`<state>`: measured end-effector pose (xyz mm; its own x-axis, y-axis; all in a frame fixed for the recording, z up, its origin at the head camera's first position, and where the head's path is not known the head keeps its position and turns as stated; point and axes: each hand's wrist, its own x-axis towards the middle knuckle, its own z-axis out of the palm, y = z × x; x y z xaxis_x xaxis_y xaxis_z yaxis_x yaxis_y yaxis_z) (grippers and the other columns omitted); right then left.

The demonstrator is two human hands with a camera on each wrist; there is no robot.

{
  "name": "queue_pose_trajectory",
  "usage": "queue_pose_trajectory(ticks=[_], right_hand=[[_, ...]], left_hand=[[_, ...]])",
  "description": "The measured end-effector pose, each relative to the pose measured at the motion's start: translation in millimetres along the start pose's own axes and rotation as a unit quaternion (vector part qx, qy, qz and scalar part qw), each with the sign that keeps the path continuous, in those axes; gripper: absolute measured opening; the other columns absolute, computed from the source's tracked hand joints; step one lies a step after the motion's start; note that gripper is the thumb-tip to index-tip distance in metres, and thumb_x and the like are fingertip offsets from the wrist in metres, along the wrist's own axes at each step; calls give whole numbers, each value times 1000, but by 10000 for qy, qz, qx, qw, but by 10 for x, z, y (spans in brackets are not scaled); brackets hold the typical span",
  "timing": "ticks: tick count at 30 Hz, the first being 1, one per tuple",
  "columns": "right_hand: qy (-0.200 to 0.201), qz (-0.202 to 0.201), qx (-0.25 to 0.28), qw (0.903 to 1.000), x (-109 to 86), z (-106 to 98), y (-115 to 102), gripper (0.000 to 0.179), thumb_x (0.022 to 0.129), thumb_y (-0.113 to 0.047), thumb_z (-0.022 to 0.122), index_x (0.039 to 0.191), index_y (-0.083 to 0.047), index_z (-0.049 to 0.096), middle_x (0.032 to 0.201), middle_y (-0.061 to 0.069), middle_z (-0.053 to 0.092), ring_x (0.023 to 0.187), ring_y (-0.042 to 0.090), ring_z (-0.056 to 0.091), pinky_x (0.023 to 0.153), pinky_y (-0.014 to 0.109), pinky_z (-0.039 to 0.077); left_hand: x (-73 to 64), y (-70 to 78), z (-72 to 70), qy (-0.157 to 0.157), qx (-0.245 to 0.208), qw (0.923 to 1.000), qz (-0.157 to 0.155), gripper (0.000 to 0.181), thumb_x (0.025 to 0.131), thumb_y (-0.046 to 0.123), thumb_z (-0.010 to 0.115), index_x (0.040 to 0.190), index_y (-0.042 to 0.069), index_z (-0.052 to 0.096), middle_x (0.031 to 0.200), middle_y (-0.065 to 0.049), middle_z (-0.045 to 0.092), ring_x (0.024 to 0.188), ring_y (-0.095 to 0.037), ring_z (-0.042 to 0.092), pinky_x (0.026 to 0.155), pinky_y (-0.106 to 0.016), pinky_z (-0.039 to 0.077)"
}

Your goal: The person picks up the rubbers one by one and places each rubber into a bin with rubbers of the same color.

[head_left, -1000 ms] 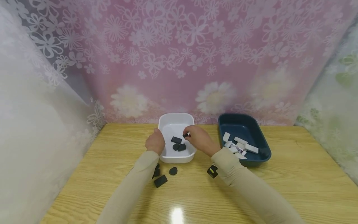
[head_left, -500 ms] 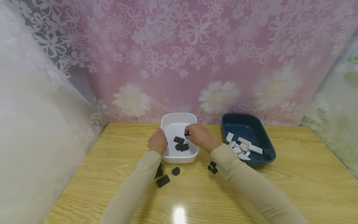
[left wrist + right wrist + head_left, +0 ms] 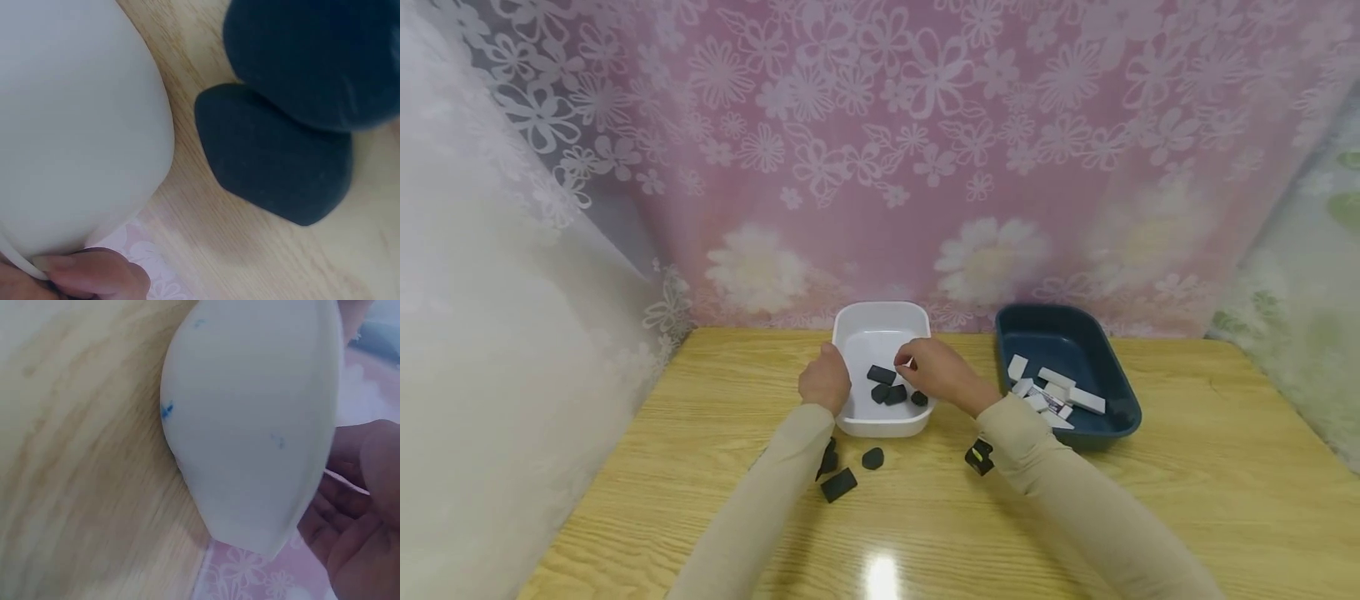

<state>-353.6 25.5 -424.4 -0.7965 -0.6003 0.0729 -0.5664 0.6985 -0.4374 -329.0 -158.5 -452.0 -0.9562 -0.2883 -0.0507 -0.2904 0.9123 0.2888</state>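
My left hand [image 3: 824, 381] grips the left rim of the white tub [image 3: 882, 428]; the left wrist view shows its thumb [image 3: 97, 275] over that rim. Inside the tub lie several small dark blocks, including an oblong one [image 3: 882, 375] and a small rounded one [image 3: 919, 398] near the right wall. My right hand [image 3: 938, 368] hovers over the tub's right side, fingers loosely bent, nothing seen between them. In the right wrist view the tub wall [image 3: 250, 412] covers part of that hand [image 3: 369, 506].
A navy tub [image 3: 1060, 329] holding several white blocks [image 3: 1086, 400] stands at the right. On the wooden table [image 3: 925, 517] before the white tub lie dark blocks [image 3: 838, 484], some partly behind the left sleeve [image 3: 775, 483]. A floral curtain [image 3: 880, 167] hangs behind.
My right hand has let go of a small dark block, which now lies in the white tub near its right wall. The left hand keeps its hold on the rim.
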Motion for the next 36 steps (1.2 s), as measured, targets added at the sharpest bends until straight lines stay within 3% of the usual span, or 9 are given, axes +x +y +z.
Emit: queue_pose_trajectory(ticks=[11, 16, 21, 27, 31, 36], right_hand=[[726, -428, 514, 9951, -323, -75, -10, 15, 93, -14, 62, 103, -7, 71, 94, 1, 64, 83, 14, 60, 75, 31, 51], [1187, -65, 694, 9905, -333, -53, 82, 17, 94, -14, 60, 105, -6, 69, 100, 6, 62, 86, 20, 60, 77, 35, 51], [1603, 590, 601, 9835, -254, -8, 210, 34, 96, -19, 55, 125, -2, 58, 119, 14, 52, 96, 27, 58, 83, 41, 49], [1075, 1422, 29, 9840, -59, 118, 286, 56, 98, -26, 50, 144, 1, 34, 134, 21, 41, 118, 33, 48, 94, 50, 43], [683, 1906, 247, 9790, 33, 155, 287, 62, 99, -25, 46, 149, 0, 20, 138, 24, 33, 112, 35, 52, 88, 52, 46], [543, 2154, 624, 9730, 141, 195, 261, 62, 94, -14, 40, 148, 3, 16, 138, 26, 30, 100, 37, 55, 83, 50, 48]], left_hand=[[34, -15, -12, -84, -79, 9998, -136, 35, 95, 10, 52, 124, -6, 42, 82, -18, 65, 73, -31, 66, 63, -43, 54], [19, -23, -27, -126, -106, 9998, -64, 36, 96, 10, 50, 127, -7, 40, 83, -18, 65, 75, -32, 66, 65, -44, 54], [-19, 15, 7, -102, -71, 9999, 8, 38, 95, 11, 53, 126, -7, 40, 80, -17, 64, 73, -30, 66, 62, -43, 54], [-62, 34, 22, -87, -95, 9999, -1, 40, 95, 11, 54, 127, -7, 41, 80, -16, 64, 73, -30, 66, 64, -43, 54], [-83, 36, 23, -57, -50, 10000, 64, 45, 93, 11, 59, 128, -8, 40, 79, -16, 64, 72, -30, 66, 63, -42, 54], [-69, 17, 8, 106, -67, 9999, 81, 41, 93, 10, 58, 126, -7, 42, 78, -16, 64, 71, -30, 65, 62, -42, 54]])
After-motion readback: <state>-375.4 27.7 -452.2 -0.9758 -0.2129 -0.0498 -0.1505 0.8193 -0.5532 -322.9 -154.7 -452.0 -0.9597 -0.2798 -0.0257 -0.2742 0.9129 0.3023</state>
